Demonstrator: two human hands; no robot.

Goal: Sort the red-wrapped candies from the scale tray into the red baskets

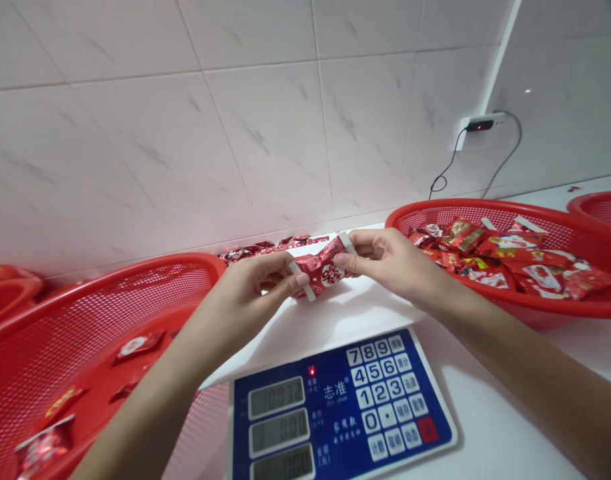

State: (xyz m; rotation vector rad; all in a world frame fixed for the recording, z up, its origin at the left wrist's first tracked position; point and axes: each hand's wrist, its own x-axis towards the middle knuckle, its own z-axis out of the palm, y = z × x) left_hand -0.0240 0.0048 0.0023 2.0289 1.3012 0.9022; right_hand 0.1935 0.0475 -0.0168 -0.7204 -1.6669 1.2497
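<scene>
- Red packet (330, 272) held by both ends, over the scale's white tray (350, 320); contact with tray can't be told.
- Left end pinched between thumb and fingers of left hand (265, 283); right end pinched likewise by right hand (388, 257).
- Blue scale panel (340, 413), with displays and keypad, set at near side.
- Red basket at left (50, 327): few packets scattered inside.
- Red basket at right (580, 305): many packets heaped.
- Red wrappers (255, 251) piled beyond tray, along tiled wall (265, 133).
</scene>
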